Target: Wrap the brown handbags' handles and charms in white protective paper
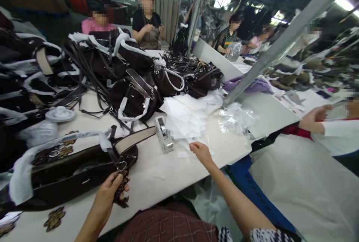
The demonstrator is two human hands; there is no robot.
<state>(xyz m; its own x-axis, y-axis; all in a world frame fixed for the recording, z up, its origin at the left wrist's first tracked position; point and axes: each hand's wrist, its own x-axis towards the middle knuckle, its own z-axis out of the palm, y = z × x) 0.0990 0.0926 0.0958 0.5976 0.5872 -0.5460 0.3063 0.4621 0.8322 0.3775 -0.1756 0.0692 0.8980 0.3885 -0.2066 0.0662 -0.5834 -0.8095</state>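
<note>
Leopard-print flower (54, 219): lying flat on the tabletop (159, 173), just on the near side of the dark handbag (70, 188).
Left hand (109, 188): and it's wrapped round a leopard-print charm (121, 188), right by the metal ring (122, 165) at the handbag's end!
Handbag: on its side of the action, mouth open, handle in white wrapping (21, 182).
Charm work: looks like the step in hand is dressing or securing that charm at the ring.
Right hand (202, 154): fingers curled to the thumb beside the white sheets (185, 117); whether anything thin is pinched, no telling.
Tape dispenser (164, 135): standing between handbag and sheets, within easy reach.
Next move: seems to call for a steady left grip while the right comes across to the charm.
Bag pile (134, 98): heaped dark handbags beyond.
Co-workers: one in black (147, 21) stands past the pile.
</note>
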